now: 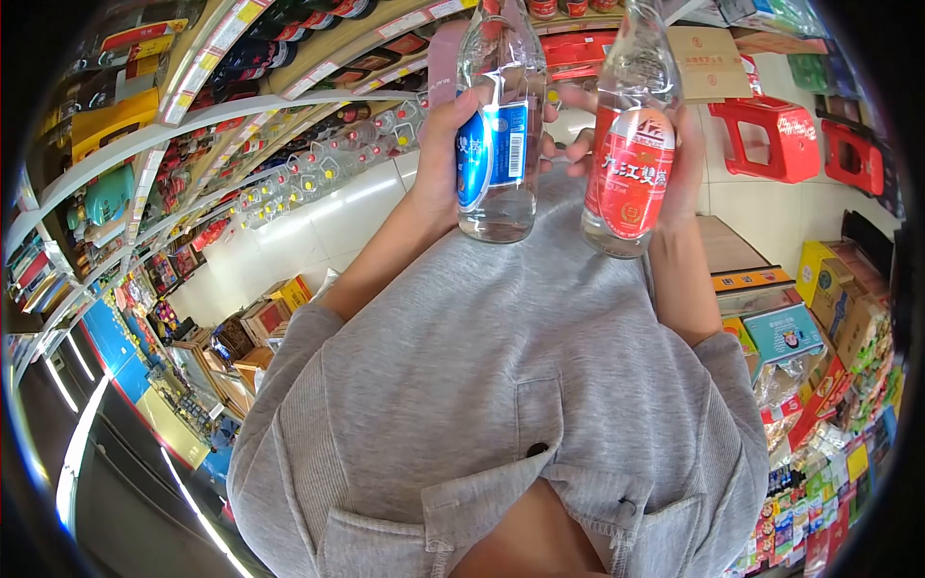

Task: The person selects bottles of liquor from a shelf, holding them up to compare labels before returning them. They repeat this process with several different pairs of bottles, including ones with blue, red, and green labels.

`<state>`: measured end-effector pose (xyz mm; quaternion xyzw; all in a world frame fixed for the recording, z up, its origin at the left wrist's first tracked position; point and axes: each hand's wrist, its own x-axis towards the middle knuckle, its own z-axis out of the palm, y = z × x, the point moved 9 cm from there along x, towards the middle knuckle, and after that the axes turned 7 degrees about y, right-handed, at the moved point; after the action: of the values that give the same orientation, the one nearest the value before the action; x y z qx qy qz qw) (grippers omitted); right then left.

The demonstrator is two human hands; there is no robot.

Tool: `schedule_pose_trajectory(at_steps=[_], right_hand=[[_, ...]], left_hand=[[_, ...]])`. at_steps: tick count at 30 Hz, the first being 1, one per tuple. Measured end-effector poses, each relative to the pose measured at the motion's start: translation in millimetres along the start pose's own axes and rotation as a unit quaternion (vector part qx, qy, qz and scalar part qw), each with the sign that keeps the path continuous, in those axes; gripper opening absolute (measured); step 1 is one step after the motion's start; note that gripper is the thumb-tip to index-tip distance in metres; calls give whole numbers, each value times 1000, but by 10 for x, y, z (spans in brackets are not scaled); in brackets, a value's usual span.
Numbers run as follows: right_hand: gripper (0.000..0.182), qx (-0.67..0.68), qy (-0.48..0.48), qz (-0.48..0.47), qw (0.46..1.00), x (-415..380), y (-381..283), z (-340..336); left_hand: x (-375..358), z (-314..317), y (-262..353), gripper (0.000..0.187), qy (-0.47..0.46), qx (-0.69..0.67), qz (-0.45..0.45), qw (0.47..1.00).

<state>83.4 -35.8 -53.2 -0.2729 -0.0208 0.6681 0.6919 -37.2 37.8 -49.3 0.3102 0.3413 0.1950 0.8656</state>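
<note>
Two clear glass bottles are held up side by side in front of my grey shirt. My left hand is wrapped round the bottle with a blue label, its barcode facing me. The bottle with a red label, printed with white characters, is gripped by my right hand, whose fingertips show past the bottle's left side. Both bottles stand nearly upright, a small gap between them, and clear liquid seems to be inside. Their necks run up to the top edge of the view, so the caps are out of sight.
Shop shelves with bottles curve along the upper left. Several large clear jugs line the floor beside them. Red plastic stools and a cardboard box are at upper right. Packaged goods fill the lower right.
</note>
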Motion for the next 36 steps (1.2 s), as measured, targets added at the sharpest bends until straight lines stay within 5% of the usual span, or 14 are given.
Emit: schedule_pose_trajectory(at_steps=[2, 8, 11, 14, 17, 20, 27, 36], right_hand=[[90, 70, -68, 61, 993, 5, 48, -61], [93, -1, 90, -4, 996, 37, 30, -248], [93, 11, 47, -46, 998, 4, -22, -164], [90, -32, -102, -30, 994, 21, -59, -48], [85, 13, -88, 41, 995, 43, 36, -128], [80, -25, 30, -30, 999, 46, -93, -99], [72, -96, 114, -38, 988, -6, -124, -85], [71, -145, 138, -47, 979, -41, -106, -112]], left_hand=[[-7, -8, -8, 71, 1, -6, 1, 1000], [1, -12, -34, 71, -6, -13, -8, 1000], [0, 2, -32, 71, -4, -20, -12, 1000], [-10, 6, -40, 72, 3, -19, -16, 1000], [-20, 26, -50, 72, 2, -25, -23, 999], [-5, 43, -62, 73, -16, -30, -17, 999], [-13, 38, -92, 74, -18, -19, -20, 999], [-7, 75, -87, 74, -31, -17, -15, 999]])
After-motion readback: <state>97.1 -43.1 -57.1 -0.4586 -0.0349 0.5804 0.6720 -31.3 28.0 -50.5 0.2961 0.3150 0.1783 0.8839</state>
